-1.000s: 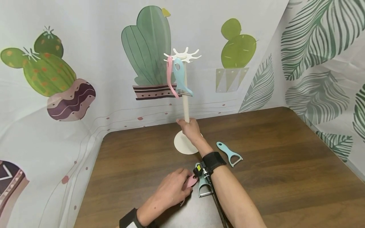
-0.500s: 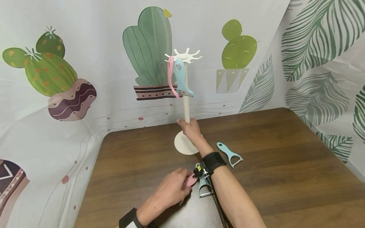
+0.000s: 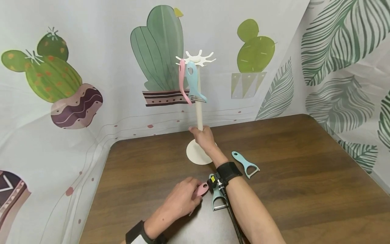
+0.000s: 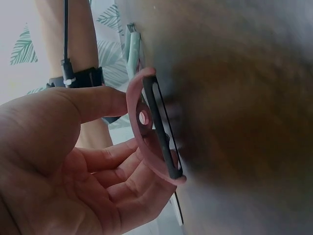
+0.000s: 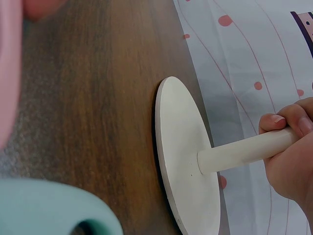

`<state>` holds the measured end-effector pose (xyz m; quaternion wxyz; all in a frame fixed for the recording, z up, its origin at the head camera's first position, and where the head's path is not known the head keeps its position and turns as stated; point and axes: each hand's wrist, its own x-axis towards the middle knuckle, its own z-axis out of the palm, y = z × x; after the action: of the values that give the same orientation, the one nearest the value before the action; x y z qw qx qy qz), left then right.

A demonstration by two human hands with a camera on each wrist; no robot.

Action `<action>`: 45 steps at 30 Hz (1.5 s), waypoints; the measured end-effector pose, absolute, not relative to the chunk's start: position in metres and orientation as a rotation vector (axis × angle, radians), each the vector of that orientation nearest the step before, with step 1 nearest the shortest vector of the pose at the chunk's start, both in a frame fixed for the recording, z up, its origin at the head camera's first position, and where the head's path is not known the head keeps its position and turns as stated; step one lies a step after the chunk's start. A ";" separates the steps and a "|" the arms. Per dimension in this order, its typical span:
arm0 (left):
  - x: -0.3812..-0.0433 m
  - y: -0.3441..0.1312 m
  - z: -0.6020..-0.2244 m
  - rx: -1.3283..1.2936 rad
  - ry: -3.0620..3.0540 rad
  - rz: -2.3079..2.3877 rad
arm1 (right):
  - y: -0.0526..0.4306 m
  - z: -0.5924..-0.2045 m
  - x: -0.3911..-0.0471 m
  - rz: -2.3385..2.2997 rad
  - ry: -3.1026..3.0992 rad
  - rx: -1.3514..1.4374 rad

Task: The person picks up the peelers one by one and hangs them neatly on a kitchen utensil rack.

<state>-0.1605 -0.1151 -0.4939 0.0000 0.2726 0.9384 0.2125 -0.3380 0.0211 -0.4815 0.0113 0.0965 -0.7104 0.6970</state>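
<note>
My left hand point(image 3: 181, 200) pinches a pink peeler point(image 3: 201, 189) low over the table. In the left wrist view, thumb and fingers hold the pink peeler's frame point(image 4: 134, 110), and its dark blade faces the tabletop. Farther back, my right hand point(image 3: 205, 138) grips the post of a white stand point(image 3: 199, 115); the right wrist view shows fingers wrapped round the post point(image 5: 244, 151) above its round base point(image 5: 183, 152). From the stand's spoked top hang a second pink peeler point(image 3: 181, 79) and a light blue peeler point(image 3: 192, 81).
A light blue peeler point(image 3: 242, 160) lies on the wooden table point(image 3: 289, 162) right of my right forearm. Another blue-green peeler point(image 3: 217, 195) lies beside that forearm, partly hidden by the wrist camera point(image 3: 214, 181) and its cable. Printed cloth point(image 3: 122, 101) stands behind the table.
My left hand has shifted slightly left with the pink peeler, away from the blue-green one. The right hand keeps its grip on the post.
</note>
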 end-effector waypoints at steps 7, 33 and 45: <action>-0.168 -0.123 -0.487 0.784 2.986 0.724 | 0.022 -0.481 -0.338 2.164 -2.210 0.297; -0.189 -0.142 -0.467 0.698 3.066 1.112 | 0.022 -0.447 -0.313 2.183 -2.245 0.301; -0.199 -0.146 -0.452 0.735 3.033 1.285 | 0.018 -0.481 -0.337 2.185 -2.165 0.271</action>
<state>-0.1987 -0.1456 -0.4516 -0.1167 0.2162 0.8925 0.3782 -0.3370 0.0181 -0.4807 0.0271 0.0877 -0.7009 0.7073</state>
